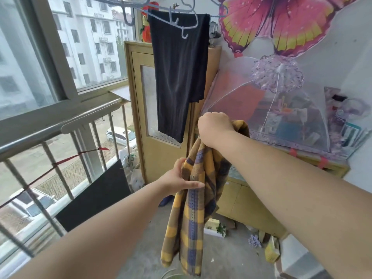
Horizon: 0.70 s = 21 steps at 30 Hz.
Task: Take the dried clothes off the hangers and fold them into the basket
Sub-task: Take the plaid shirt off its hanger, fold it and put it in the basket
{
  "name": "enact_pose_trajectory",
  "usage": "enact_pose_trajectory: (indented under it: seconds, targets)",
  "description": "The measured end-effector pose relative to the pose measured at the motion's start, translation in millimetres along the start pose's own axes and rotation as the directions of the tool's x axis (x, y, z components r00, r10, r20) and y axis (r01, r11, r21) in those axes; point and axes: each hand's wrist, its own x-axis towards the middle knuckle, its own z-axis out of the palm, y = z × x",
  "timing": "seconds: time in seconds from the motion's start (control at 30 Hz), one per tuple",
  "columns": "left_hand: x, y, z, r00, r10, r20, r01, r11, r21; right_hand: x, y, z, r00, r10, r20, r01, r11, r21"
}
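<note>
The right hand (216,128) is clenched around the bunched top of a yellow-and-blue plaid flannel shirt (193,228), holding it up in the air so that the rest of it hangs down in loose folds above the grey concrete floor (231,258). Lower down, the left hand (179,180) grasps the shirt's buttoned front edge (thumb lying across the front of the cloth, fingers tucked behind it). Beyond the shirt, a pair of black trousers (177,77) hangs folded over a pale blue plastic hanger (187,23) near the top of the view, its lower end close to the right hand but apart from it. Behind the trousers stands a yellow wooden cabinet with a frosted glass door (141,109). To the right, a translucent mesh food cover with a purple lace trim (271,109) sits on a low surface, and a pink butterfly kite (271,23) hangs on the wall above it. On the left a metal balcony railing (60,127) runs below the window, with a flat black board (94,200) leaning against its bars.
</note>
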Motion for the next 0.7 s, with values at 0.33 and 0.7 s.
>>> enact_pose_trajectory:
  seconds: [0.33, 0.7]
  targets:
    - [11, -14, 12, 0.918, -0.079, -0.389, 0.213, 0.925, 0.315, 2, 7, -4, 0.994, 0.111, 0.014, -0.111, 0.994, 0.022]
    - [1, 9, -69, 0.984, 0.145, -0.102, 0.015, 0.504, 0.864, -7, 6, -6, 0.977, -0.115, 0.181, 0.117, 0.993, 0.001]
